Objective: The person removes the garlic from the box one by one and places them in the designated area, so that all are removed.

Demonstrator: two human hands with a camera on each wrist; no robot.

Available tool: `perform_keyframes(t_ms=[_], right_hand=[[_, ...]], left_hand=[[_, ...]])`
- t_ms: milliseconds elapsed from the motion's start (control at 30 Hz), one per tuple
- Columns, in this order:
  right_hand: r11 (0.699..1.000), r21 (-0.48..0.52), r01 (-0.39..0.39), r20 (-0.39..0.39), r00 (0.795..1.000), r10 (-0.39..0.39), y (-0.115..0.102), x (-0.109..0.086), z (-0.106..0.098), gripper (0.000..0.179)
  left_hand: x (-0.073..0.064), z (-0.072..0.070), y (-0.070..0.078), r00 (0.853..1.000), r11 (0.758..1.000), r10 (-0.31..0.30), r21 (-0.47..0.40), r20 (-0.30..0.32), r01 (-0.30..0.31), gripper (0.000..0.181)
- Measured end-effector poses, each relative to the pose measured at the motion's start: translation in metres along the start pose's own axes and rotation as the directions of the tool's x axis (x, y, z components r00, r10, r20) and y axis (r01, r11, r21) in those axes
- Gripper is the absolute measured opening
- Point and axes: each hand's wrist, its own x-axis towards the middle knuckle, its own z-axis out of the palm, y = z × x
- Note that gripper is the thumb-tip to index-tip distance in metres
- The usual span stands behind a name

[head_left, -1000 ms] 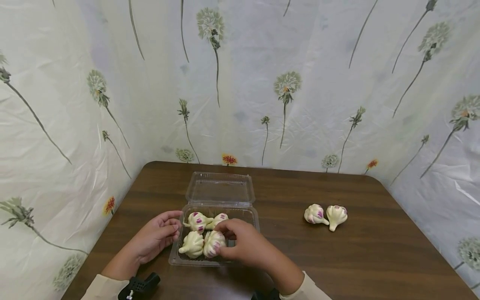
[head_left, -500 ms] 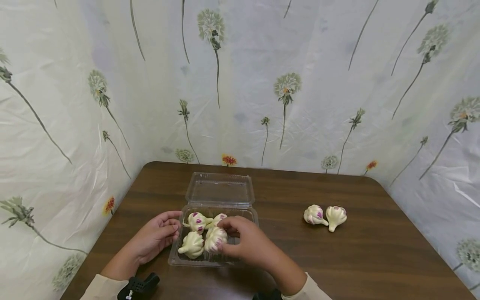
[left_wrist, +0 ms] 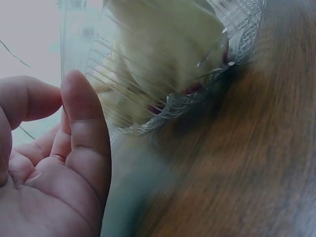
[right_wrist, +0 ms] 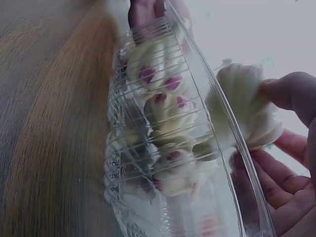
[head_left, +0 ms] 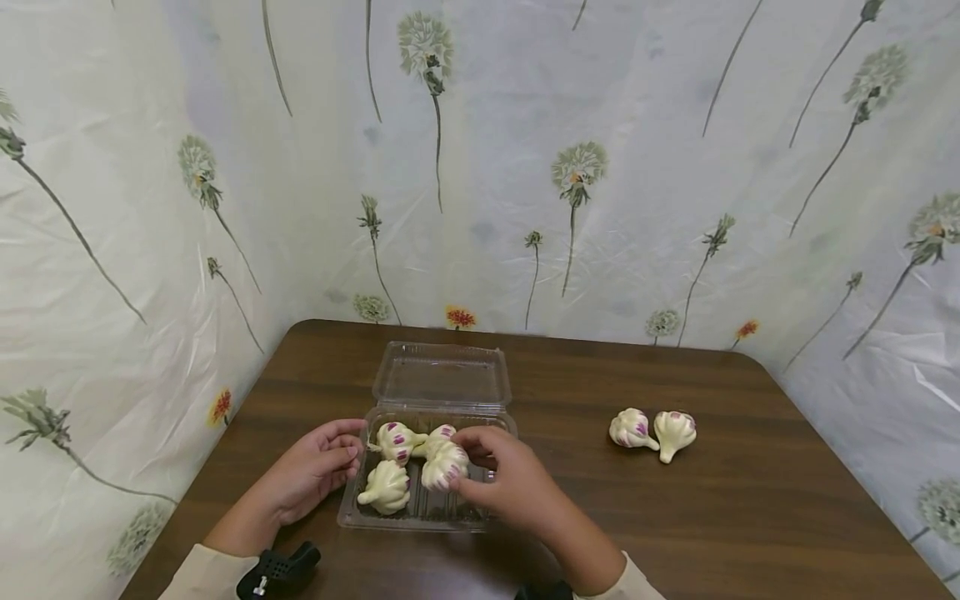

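In the head view a clear plastic clamshell container [head_left: 420, 523] stands with its lid folded back. My right hand [head_left: 506, 479] holds a garlic bulb [head_left: 444, 467] between thumb and fingers. In the right wrist view that garlic bulb [right_wrist: 242, 98] is raised to the rim, partly above it. Three more bulbs lie in the container: one front left [head_left: 386, 488], one back left [head_left: 396, 443], and one at the back middle [head_left: 441, 435], partly covered by the held one. My left hand [head_left: 322, 467] pinches the container's left rim between thumb and finger, as the left wrist view shows.
Two garlic bulbs, a left one [head_left: 632, 428] and a right one [head_left: 675, 433], lie side by side on the brown wooden table [head_left: 570, 383], right of the container. The lid [head_left: 441, 375] lies open behind its base. A flower-printed sheet [head_left: 495, 167] hangs round the table.
My right hand has moved the front right garlic bulb up and slightly right and back, baring the ribbed container floor. My left hand has stayed at the rim.
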Motion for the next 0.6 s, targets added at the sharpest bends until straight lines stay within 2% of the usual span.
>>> perform_keyframes(t_ms=[200,600], right_hand=[[1.000,0.015,0.010,-0.035,0.999,-0.010,0.0003,-0.0014,-0.0033,0.044],[0.997,0.069,-0.043,-0.098,0.994,0.050,0.0058,-0.0068,-0.0102,0.045]], left_hand=[[-0.0006,-0.0003,0.0002,1.000,1.000,0.013,-0.005,0.008,-0.013,0.058],[0.0005,0.0004,-0.0004,1.000,1.000,0.006,0.008,-0.003,-0.006,0.057]])
